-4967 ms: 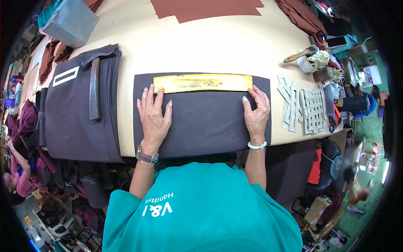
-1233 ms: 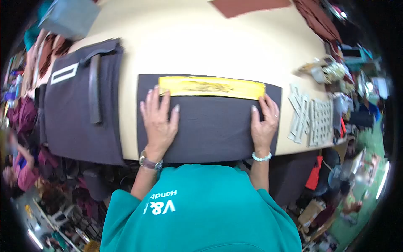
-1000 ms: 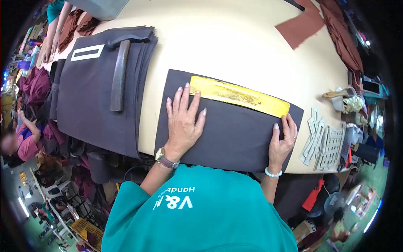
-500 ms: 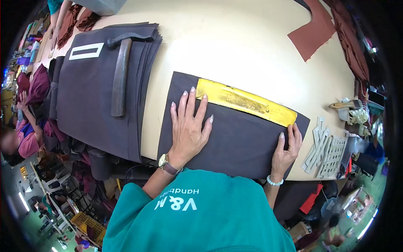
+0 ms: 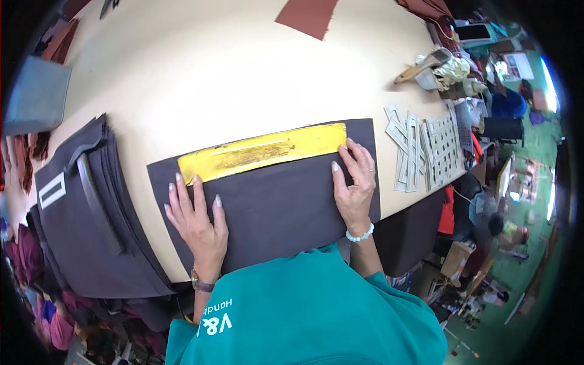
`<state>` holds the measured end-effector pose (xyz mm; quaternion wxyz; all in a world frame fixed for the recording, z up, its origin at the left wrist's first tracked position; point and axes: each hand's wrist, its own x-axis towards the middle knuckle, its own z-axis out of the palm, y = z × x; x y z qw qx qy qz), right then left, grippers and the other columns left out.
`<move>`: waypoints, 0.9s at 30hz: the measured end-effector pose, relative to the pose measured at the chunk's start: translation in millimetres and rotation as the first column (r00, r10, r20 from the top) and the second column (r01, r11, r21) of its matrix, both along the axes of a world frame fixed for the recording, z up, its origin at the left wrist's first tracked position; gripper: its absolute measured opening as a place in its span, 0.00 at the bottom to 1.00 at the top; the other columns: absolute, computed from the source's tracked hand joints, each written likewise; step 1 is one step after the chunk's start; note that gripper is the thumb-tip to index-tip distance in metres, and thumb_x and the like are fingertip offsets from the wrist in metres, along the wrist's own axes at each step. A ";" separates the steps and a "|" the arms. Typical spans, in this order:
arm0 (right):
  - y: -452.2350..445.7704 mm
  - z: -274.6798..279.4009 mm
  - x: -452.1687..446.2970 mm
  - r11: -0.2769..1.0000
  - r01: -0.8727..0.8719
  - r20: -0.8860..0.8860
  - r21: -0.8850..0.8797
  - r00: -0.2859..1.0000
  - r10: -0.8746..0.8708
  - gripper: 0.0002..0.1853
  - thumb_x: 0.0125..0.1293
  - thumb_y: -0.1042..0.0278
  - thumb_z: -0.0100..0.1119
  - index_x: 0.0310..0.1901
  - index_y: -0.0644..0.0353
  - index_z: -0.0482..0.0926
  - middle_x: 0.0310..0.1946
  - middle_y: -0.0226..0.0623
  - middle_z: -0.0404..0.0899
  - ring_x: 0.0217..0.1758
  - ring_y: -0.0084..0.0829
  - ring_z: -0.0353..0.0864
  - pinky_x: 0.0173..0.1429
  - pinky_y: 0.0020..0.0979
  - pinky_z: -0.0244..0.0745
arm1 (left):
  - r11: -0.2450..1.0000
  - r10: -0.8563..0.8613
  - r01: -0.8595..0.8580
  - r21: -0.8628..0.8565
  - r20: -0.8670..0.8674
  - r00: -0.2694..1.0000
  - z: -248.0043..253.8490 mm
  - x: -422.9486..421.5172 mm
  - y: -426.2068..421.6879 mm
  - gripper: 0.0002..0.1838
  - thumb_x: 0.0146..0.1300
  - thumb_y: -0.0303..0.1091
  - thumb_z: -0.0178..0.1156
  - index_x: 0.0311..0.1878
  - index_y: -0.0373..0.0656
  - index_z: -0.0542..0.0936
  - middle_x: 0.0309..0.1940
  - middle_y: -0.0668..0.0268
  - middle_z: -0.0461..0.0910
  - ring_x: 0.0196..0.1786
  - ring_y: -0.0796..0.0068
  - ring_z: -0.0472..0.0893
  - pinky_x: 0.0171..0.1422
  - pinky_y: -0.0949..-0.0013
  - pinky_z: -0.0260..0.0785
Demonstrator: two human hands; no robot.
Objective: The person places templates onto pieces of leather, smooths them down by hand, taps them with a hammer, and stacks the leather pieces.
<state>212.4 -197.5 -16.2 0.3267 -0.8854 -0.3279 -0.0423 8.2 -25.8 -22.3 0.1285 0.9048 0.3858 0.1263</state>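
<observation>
A dark fabric panel (image 5: 280, 210) lies flat on the pale table, with a yellow strip (image 5: 261, 152), smudged dark in its middle, along its far edge. My left hand (image 5: 202, 228) rests open on the panel. Its fingertips touch the strip's left end and its thumb is held apart. At the strip's right end is my right hand (image 5: 357, 188), also open, its fingers at the corner and its thumb on the fabric. On the left, a hammer (image 5: 97, 204) and a white rectangular frame (image 5: 52, 191) lie on a stack of dark fabric panels (image 5: 67, 249).
White slotted templates (image 5: 413, 146) lie to the right. Behind them a wooden-handled brush (image 5: 423, 66) rests on a tub. A reddish-brown piece (image 5: 307, 17) is at the far side, and a grey bin (image 5: 38, 94) stands at far left. The table's front edge is close to my body.
My view has turned to the right. My left fingertips have shifted to the strip's near left corner, while my right hand stays at its right end. The strip still lies on the panel.
</observation>
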 end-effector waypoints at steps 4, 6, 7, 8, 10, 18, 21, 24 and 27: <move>-0.4 -1.0 0.5 1.000 0.004 0.000 -0.008 1.000 -0.004 0.18 0.54 0.73 0.61 0.48 0.63 0.80 0.54 0.40 0.74 0.59 0.45 0.68 0.65 0.41 0.59 | 1.000 0.003 -0.003 -0.003 -0.008 1.000 0.8 0.4 -0.8 0.26 0.63 0.36 0.54 0.65 0.44 0.67 0.69 0.54 0.57 0.71 0.52 0.53 0.70 0.44 0.42; -0.4 -1.9 0.8 1.000 0.011 0.008 -0.020 1.000 -0.011 0.18 0.53 0.73 0.61 0.49 0.63 0.79 0.55 0.40 0.74 0.59 0.45 0.67 0.65 0.41 0.59 | 1.000 0.009 -0.009 -0.013 -0.010 1.000 3.1 2.1 -1.6 0.25 0.64 0.35 0.53 0.65 0.44 0.67 0.69 0.55 0.57 0.72 0.53 0.53 0.71 0.46 0.42; -0.2 -1.8 0.7 1.000 0.012 0.008 -0.022 1.000 -0.012 0.19 0.53 0.73 0.61 0.49 0.63 0.79 0.55 0.40 0.74 0.59 0.45 0.67 0.65 0.41 0.59 | 1.000 0.010 -0.010 -0.018 -0.009 1.000 4.2 2.6 -1.9 0.25 0.64 0.35 0.53 0.65 0.44 0.67 0.69 0.55 0.57 0.72 0.52 0.53 0.71 0.46 0.42; -0.3 -1.8 0.5 1.000 0.012 0.006 -0.024 1.000 -0.012 0.19 0.53 0.73 0.61 0.49 0.63 0.79 0.55 0.40 0.74 0.59 0.44 0.67 0.65 0.41 0.59 | 1.000 0.012 -0.012 -0.024 -0.010 1.000 5.1 2.6 -2.3 0.25 0.64 0.35 0.53 0.65 0.44 0.67 0.69 0.55 0.57 0.72 0.52 0.53 0.71 0.46 0.42; -0.8 -2.5 0.5 1.000 0.012 0.012 -0.023 1.000 -0.012 0.19 0.54 0.72 0.61 0.49 0.63 0.79 0.55 0.40 0.74 0.59 0.45 0.67 0.65 0.41 0.59 | 1.000 0.009 -0.009 -0.027 -0.010 1.000 5.7 2.4 -2.2 0.25 0.64 0.35 0.53 0.65 0.44 0.67 0.69 0.55 0.58 0.72 0.52 0.53 0.71 0.46 0.42; 0.0 -2.2 0.3 1.000 0.019 0.018 -0.021 1.000 -0.018 0.18 0.54 0.73 0.61 0.49 0.64 0.79 0.55 0.41 0.74 0.59 0.45 0.68 0.65 0.41 0.59 | 1.000 0.008 -0.008 -0.028 -0.002 1.000 5.6 2.1 -1.9 0.25 0.64 0.34 0.53 0.65 0.44 0.68 0.69 0.55 0.58 0.71 0.52 0.54 0.71 0.46 0.42; 1.0 -1.9 0.1 1.000 0.015 0.039 -0.026 0.999 -0.014 0.18 0.54 0.73 0.61 0.48 0.65 0.79 0.55 0.42 0.74 0.59 0.46 0.68 0.64 0.41 0.60 | 1.000 0.001 -0.001 -0.011 0.001 1.000 3.3 1.4 -1.6 0.25 0.64 0.35 0.54 0.64 0.45 0.68 0.68 0.54 0.58 0.71 0.50 0.54 0.70 0.43 0.43; 1.9 -1.3 0.4 0.999 0.002 0.090 -0.043 0.996 0.002 0.16 0.55 0.72 0.61 0.46 0.67 0.79 0.55 0.43 0.74 0.58 0.47 0.68 0.63 0.41 0.62 | 1.000 -0.017 0.017 0.000 0.003 1.000 1.7 1.8 -0.8 0.25 0.63 0.38 0.55 0.64 0.44 0.68 0.68 0.53 0.58 0.70 0.47 0.54 0.68 0.40 0.44; 6.0 6.7 3.7 0.995 -0.036 0.181 -0.088 0.982 0.051 0.14 0.56 0.70 0.60 0.43 0.69 0.80 0.54 0.46 0.74 0.57 0.49 0.69 0.61 0.41 0.64 | 0.999 -0.029 0.030 0.019 -0.045 0.999 9.1 2.6 0.5 0.25 0.64 0.39 0.54 0.63 0.43 0.68 0.67 0.53 0.59 0.70 0.47 0.54 0.68 0.38 0.45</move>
